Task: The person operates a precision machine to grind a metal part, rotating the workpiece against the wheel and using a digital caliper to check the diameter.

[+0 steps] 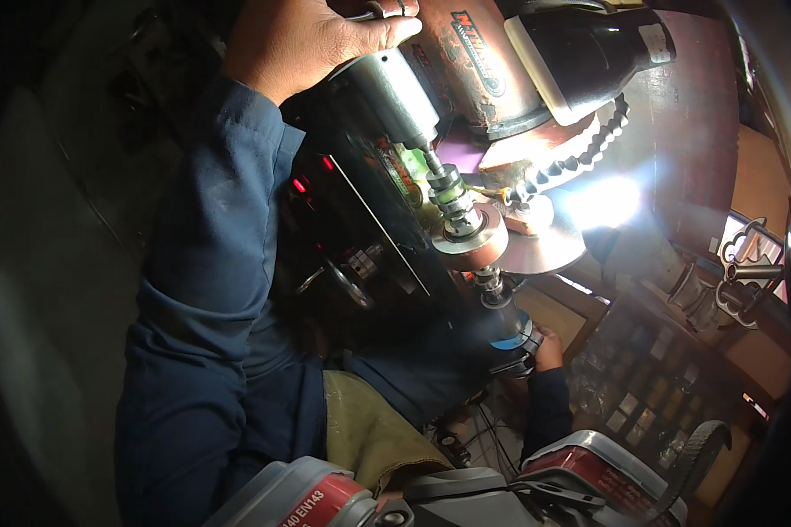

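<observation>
My left hand point(325, 39) is closed on a dark handle point(385, 12) above a steel cylinder point(391, 92), which holds one end of a lobed steel shaft point(448, 193). A copper-coloured collar point(470, 246) surrounds the shaft, beside a wide shiny disc point(545, 250) under a worn housing point(466, 61) with a black fitting point(589, 61). My right hand point(545, 349) is closed on a dark fitting point(516, 350) with a blue ring at the shaft's lower end, its fingers partly hidden.
A segmented hose point(580, 162) and a glaring lamp point(606, 202) are beside the disc. A dark panel with red indicators point(299, 186) and a handwheel point(347, 285) lies left. Right are bracket-like metal parts point(747, 272) and a compartmented board point(642, 395). Grey-red respirator filters point(589, 465) edge the view below.
</observation>
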Demonstrator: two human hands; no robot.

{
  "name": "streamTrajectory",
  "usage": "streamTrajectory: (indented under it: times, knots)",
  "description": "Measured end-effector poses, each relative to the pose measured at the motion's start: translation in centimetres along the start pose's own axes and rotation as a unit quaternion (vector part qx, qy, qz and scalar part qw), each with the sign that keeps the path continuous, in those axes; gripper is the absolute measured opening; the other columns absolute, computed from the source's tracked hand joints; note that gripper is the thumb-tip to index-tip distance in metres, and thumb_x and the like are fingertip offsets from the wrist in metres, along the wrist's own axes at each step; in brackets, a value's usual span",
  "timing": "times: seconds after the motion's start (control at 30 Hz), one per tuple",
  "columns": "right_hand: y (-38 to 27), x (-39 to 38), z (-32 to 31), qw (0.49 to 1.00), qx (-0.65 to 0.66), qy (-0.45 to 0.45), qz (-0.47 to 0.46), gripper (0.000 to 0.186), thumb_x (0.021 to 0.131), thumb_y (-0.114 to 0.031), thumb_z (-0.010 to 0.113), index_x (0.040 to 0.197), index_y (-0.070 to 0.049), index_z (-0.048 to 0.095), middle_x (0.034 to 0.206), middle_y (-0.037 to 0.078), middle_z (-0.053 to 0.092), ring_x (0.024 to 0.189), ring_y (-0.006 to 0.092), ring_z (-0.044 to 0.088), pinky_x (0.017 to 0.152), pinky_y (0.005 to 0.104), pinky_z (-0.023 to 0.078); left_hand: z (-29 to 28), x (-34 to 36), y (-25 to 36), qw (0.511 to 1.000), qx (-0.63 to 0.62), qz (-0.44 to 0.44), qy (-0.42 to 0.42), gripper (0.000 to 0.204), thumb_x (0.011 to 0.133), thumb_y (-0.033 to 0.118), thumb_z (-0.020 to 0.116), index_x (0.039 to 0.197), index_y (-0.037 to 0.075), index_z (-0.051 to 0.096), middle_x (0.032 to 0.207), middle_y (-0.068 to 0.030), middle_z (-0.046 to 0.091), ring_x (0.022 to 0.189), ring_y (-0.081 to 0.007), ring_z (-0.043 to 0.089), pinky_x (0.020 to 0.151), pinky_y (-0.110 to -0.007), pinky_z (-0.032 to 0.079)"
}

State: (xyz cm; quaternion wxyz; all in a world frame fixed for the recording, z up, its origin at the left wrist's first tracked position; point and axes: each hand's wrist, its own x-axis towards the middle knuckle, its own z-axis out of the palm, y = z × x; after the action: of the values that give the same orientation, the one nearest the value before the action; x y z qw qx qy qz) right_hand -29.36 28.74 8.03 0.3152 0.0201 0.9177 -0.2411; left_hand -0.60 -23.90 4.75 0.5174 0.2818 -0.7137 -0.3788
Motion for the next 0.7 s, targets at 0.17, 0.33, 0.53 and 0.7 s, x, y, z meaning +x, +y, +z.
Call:
streamTrajectory:
  times: [0.17,0.33,0.53,0.7]
  knots:
    - [0.2,1.4,-0.9,0.998,-0.032,-0.047,0.031,0.029,0.090,-0.013,0.064,0.106,0.011,0.063,0.093,0.011,0.068,0.078,0.0152,0.064,0.070,0.0273,0.050,0.0,0.0,-0.1,1.000,-0.004,-0.006,-0.002,0.025,0.071,0.014,0.081,0.088,-0.001,0.071,0.081,-0.0113,0.069,0.075,-0.0182,0.067,0.070,-0.029,0.052]
    - [1.3,-0.2,0.0,0.998,0.012,0.036,-0.047,0.029,0.092,-0.014,0.060,0.106,0.011,0.063,0.094,0.012,0.069,0.083,0.0166,0.064,0.075,0.0283,0.050,-0.1,-0.1,0.2,1.000,-0.006,-0.010,-0.008,0.026,0.071,0.015,0.081,0.089,-0.001,0.071,0.081,-0.0109,0.069,0.076,-0.0179,0.067,0.071,-0.029,0.052]
    - [1.8,-3.7,3.1,0.961,-0.014,0.219,-0.169,0.029,0.098,-0.017,0.052,0.107,0.008,0.064,0.096,0.012,0.068,0.085,0.0187,0.064,0.080,0.0311,0.049,-0.4,-0.2,1.0,0.998,-0.003,-0.059,-0.028,0.026,0.071,0.014,0.081,0.089,-0.002,0.071,0.082,-0.0105,0.069,0.076,-0.0175,0.066,0.071,-0.029,0.051]
    - [1.7,-5.9,6.7,0.905,-0.021,0.360,-0.228,0.030,0.100,-0.020,0.049,0.108,0.005,0.063,0.101,0.013,0.067,0.090,0.0215,0.062,0.084,0.0336,0.048,0.1,0.1,0.9,0.999,-0.022,-0.031,-0.013,0.024,0.072,0.012,0.080,0.089,-0.002,0.071,0.080,-0.0101,0.068,0.074,-0.0171,0.065,0.070,-0.028,0.051]
